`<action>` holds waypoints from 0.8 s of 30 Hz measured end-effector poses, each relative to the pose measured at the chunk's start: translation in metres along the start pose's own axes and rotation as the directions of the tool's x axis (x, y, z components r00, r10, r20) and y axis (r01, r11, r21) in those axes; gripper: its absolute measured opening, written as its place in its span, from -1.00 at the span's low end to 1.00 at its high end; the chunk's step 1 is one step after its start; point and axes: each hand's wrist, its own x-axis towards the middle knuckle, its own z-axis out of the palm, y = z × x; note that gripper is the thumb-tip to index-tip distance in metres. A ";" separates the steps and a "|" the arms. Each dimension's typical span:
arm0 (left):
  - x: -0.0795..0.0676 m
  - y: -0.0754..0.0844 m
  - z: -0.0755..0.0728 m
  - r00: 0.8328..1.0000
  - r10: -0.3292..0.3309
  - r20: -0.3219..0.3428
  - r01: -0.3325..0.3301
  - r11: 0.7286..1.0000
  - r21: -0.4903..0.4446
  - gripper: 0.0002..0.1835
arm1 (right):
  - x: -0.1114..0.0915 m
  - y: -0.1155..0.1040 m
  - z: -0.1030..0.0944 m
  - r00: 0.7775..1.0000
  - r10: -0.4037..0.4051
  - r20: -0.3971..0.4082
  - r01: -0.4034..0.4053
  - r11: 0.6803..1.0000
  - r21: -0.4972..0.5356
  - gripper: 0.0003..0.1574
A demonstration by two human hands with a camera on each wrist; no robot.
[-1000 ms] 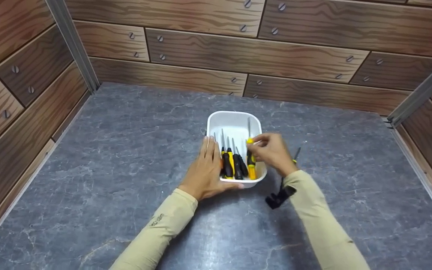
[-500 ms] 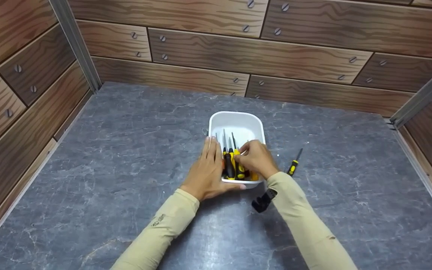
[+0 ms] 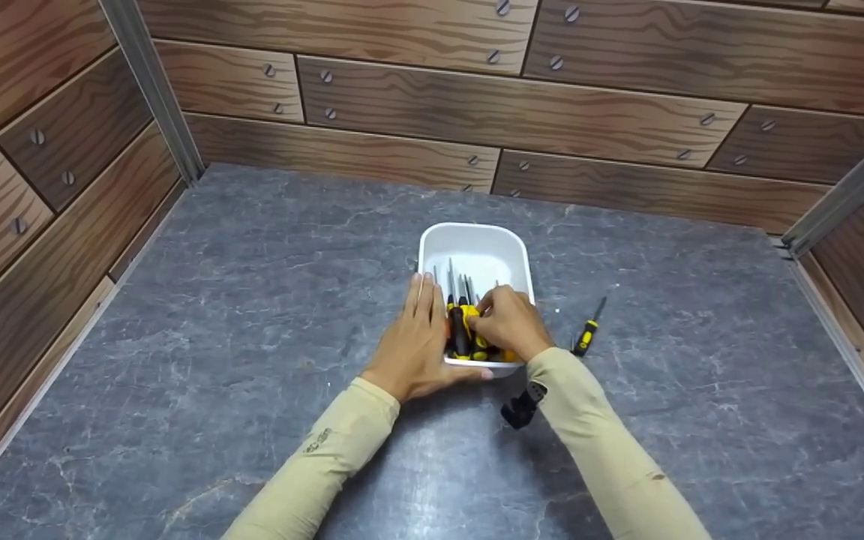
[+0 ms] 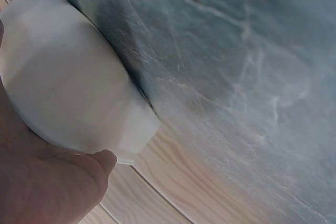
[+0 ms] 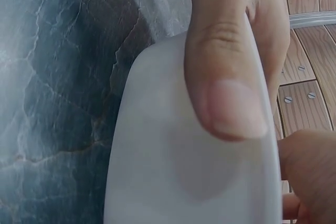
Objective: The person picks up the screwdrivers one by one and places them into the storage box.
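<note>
In the head view a white tray (image 3: 475,232) holds several screwdrivers (image 3: 459,334) with black and yellow handles, shafts pointing away from me. My left hand (image 3: 411,337) lies against the tray's left side, fingers straight, with the thumb along the near wall. Inside the tray, my right hand (image 3: 511,319) pinches a screwdriver (image 3: 469,310) at its yellow part; the fingers cover much of it. The left wrist view shows my left thumb (image 4: 107,161) against the tray's outer wall (image 4: 73,77). In the right wrist view a thumb (image 5: 226,103) presses the tray wall (image 5: 152,171).
One more black and yellow screwdriver (image 3: 588,331) lies on the grey marbled table (image 3: 289,262), right of the tray. Wood-patterned panels (image 3: 402,97) enclose the back and sides. A black wrist camera (image 3: 522,406) hangs by my right wrist.
My right hand has moved left from the tray's right edge with the screwdriver, lowering it among the others. The loose screwdriver on the table is now uncovered. My left hand stays put.
</note>
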 end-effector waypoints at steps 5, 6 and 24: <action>0.001 0.002 -0.001 1.000 0.003 0.001 -0.003 1.000 -0.006 0.45 | -0.001 0.001 -0.001 1.000 0.001 0.013 -0.001 1.000 0.011 -0.74; 0.001 0.002 -0.001 1.000 0.005 0.000 -0.005 1.000 -0.006 0.45 | -0.001 0.001 -0.001 1.000 0.000 0.015 0.000 1.000 0.013 -0.73; 0.001 0.000 0.001 1.000 -0.001 -0.001 0.001 1.000 -0.001 0.47 | -0.002 0.017 -0.019 0.913 -0.109 -0.393 0.162 0.981 0.104 -0.76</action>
